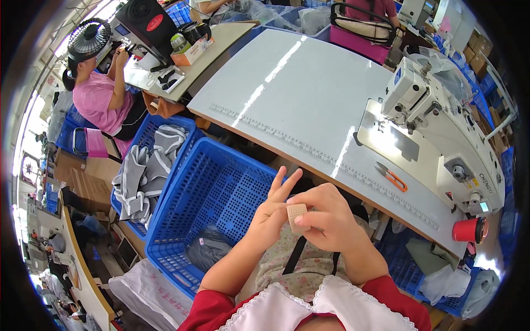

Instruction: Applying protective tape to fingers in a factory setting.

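My right hand pinches a small beige strip with a dotted texture, which looks like a piece of sticking plaster. Close against it is my left hand, two fingers stretched up and apart. Its other fingers are partly hidden behind the strip and my right hand, so I cannot tell whether the strip is around one of them. Both hands are above my lap, over a floral apron, just off the table's front edge.
A white sewing table with a ruler strip bears a sewing machine, orange-handled thread snips and a red cup. Left of me stand a blue crate holding a dark bag and another with grey-white pieces. A co-worker sits far left.
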Action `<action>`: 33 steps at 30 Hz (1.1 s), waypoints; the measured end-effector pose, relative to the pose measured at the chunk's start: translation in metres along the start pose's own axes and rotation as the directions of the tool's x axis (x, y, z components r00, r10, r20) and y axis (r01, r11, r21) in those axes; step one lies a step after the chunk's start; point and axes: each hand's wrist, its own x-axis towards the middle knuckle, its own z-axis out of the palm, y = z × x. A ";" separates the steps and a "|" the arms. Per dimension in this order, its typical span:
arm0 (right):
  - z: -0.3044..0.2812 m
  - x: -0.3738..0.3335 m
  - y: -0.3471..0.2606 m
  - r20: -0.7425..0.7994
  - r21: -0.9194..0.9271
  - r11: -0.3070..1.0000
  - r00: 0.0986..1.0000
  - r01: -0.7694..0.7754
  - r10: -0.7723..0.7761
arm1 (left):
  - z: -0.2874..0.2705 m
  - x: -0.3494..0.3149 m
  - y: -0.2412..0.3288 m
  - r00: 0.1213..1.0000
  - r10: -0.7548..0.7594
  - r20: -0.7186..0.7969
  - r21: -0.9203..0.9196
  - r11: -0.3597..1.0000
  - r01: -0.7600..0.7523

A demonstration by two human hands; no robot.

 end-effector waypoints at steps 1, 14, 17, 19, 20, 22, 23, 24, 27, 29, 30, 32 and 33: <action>0.000 0.000 -0.002 0.030 -0.081 0.996 0.999 0.032 -0.030 | 0.000 0.001 0.003 1.000 0.000 -0.004 -0.001 1.000 0.000; 0.002 -0.013 -0.010 -0.001 -0.164 0.967 0.980 0.198 -0.200 | 0.002 0.006 0.019 0.999 0.020 0.050 -0.129 0.992 -0.013; 0.002 -0.012 -0.009 0.017 -0.171 0.961 0.976 0.218 -0.219 | 0.003 0.006 0.021 0.999 0.003 0.037 -0.089 0.996 0.001; 0.003 -0.012 -0.009 0.012 -0.154 0.968 0.980 0.198 -0.199 | 0.007 0.006 0.024 1.000 -0.007 0.022 -0.082 0.997 0.009; 0.003 -0.012 -0.010 0.012 -0.154 0.968 0.980 0.198 -0.199 | 0.010 0.006 0.025 1.000 -0.024 -0.012 -0.130 0.991 0.023; 0.002 -0.012 -0.012 0.036 -0.133 0.979 0.988 0.154 -0.151 | 0.010 0.006 0.025 0.998 -0.045 -0.044 -0.178 0.983 0.036; 0.003 -0.012 -0.012 0.033 -0.134 0.979 0.988 0.153 -0.150 | 0.006 0.006 0.025 0.998 -0.053 -0.020 -0.166 0.985 0.049; 0.003 -0.011 -0.011 0.045 -0.163 0.970 0.983 0.181 -0.176 | 0.005 0.006 0.025 0.998 -0.061 0.004 -0.154 0.986 0.061; 0.004 -0.013 -0.010 0.039 -0.292 0.927 0.972 0.234 -0.233 | 0.012 0.005 0.031 0.979 -0.200 -0.031 -0.420 0.892 0.169; 0.007 -0.017 -0.007 0.023 -0.396 0.883 0.964 0.253 -0.266 | 0.014 0.003 0.031 0.962 -0.272 -0.023 -0.572 0.793 0.210; 0.010 -0.020 -0.002 -0.012 -0.356 0.907 0.970 0.223 -0.243 | 0.015 0.004 0.031 0.941 -0.340 -0.005 -0.707 0.667 0.237; 0.013 -0.023 0.001 -0.050 -0.315 0.929 0.975 0.192 -0.219 | 0.018 0.007 0.040 0.910 -0.414 0.014 -0.765 0.582 0.277; 0.015 -0.024 0.001 -0.037 -0.319 0.935 0.984 0.154 -0.175 | 0.018 0.008 0.042 0.874 -0.485 0.034 -0.817 0.490 0.303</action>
